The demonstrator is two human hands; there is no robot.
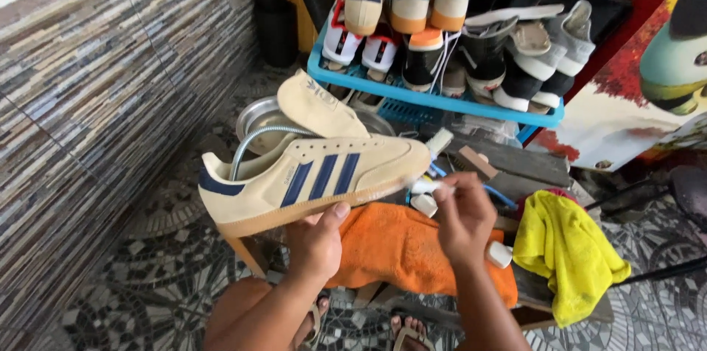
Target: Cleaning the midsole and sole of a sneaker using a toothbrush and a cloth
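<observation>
A cream sneaker with blue stripes is held up from beneath by the left hand, its fingers clamped on the gum sole. Beside the toe, a small white object is pinched in the closed fingers of the right hand. An orange cloth lies below. Behind, a blue rack is filled with sneakers.

Two hands: left, right. One beige sneaker with three blue stripes. Two cloths: one orange, one yellow. One blue rack, roughly ten shoes on it, exact number unclear. One metal basin. One flexible hose. One white eraser. Two sandalled feet at bottom edge.
</observation>
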